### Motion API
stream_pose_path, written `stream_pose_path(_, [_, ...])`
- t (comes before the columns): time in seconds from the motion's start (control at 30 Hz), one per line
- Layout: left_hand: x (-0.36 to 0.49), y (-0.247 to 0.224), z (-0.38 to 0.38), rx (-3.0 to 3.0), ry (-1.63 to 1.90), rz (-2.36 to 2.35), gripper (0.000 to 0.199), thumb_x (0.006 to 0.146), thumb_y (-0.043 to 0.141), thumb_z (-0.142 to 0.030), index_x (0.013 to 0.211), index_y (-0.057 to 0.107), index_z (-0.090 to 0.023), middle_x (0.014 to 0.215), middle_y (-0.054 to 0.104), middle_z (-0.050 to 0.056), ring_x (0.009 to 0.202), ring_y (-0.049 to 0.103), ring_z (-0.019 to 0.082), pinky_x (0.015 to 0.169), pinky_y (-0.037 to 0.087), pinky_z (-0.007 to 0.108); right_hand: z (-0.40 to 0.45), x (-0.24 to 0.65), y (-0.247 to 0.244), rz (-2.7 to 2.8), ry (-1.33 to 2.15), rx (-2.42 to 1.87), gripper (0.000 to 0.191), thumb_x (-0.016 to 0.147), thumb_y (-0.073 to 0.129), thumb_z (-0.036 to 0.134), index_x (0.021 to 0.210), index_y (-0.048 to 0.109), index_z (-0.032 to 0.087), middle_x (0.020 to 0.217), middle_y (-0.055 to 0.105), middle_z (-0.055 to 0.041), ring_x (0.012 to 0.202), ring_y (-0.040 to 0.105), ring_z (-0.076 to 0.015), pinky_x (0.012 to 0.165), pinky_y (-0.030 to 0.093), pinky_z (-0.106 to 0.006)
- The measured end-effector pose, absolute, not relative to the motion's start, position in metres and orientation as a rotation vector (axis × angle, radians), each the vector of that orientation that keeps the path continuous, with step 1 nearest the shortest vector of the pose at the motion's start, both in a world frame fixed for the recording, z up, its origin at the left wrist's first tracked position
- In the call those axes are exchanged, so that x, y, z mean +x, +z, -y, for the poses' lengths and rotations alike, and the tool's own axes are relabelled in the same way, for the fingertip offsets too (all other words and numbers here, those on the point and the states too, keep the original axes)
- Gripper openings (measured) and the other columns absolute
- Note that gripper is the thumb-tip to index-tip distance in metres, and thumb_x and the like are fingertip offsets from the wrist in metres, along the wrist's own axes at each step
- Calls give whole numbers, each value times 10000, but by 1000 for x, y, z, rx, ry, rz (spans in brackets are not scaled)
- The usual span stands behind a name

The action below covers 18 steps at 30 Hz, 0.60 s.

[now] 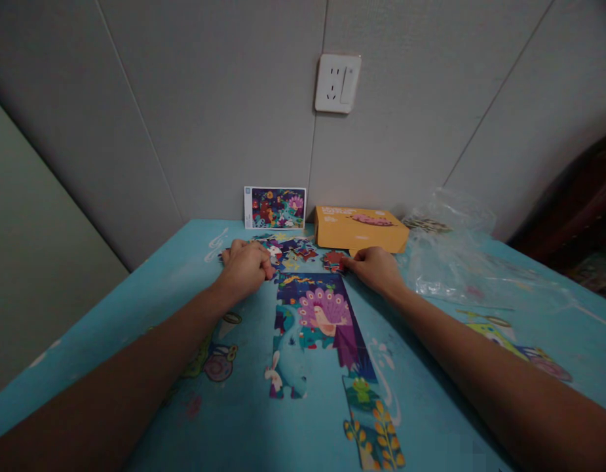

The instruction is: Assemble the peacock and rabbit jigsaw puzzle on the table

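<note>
A partly joined puzzle lies on the blue table cover, showing a pink peacock, a blue animal, a rabbit and a frog. Behind it is a pile of loose puzzle pieces. My left hand rests at the left side of this pile, fingers curled; what they hold, if anything, is hidden. My right hand pinches the edge of a reddish puzzle piece at the pile's right side, just beyond the joined part.
A picture card leans on the wall behind the pieces. To its right lies a yellow box, with a clear plastic bag beside it. A socket plate is on the wall.
</note>
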<state>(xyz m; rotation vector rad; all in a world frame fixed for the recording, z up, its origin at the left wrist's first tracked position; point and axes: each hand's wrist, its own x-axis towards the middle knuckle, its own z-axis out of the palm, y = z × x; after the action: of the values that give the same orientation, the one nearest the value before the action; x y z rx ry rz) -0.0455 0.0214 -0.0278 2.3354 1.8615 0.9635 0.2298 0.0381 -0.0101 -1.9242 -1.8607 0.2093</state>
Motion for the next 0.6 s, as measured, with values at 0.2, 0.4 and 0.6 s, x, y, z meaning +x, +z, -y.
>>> stream_pose_path(0.2, [-42,-18,-17,2262,825,-1880,210,631,658,-110,483,678,-258,874,727,18,1004,519,343,827,380,504,-31,223,-6,1885,195,-1790,417,796,575,535,559,599,192,538,582,-43,521,488,-155,507,248,-283])
stream_pose_path(0.4, [-36,-16,-12,2301,809,-1863,241,629,588,-65,490,669,-244,1031,722,3,1034,502,336,846,373,515,-24,217,-5,1895,236,-1694,400,817,564,470,525,551,197,507,546,-19,488,448,-136,509,240,-285])
stream_pose_path(0.6, [-31,-10,-5,2404,678,-1790,264,675,535,-58,668,723,-242,1080,702,18,1060,483,319,887,354,517,-24,215,-9,1884,308,-1679,337,797,577,383,519,554,194,505,548,-9,486,460,-127,495,246,-272])
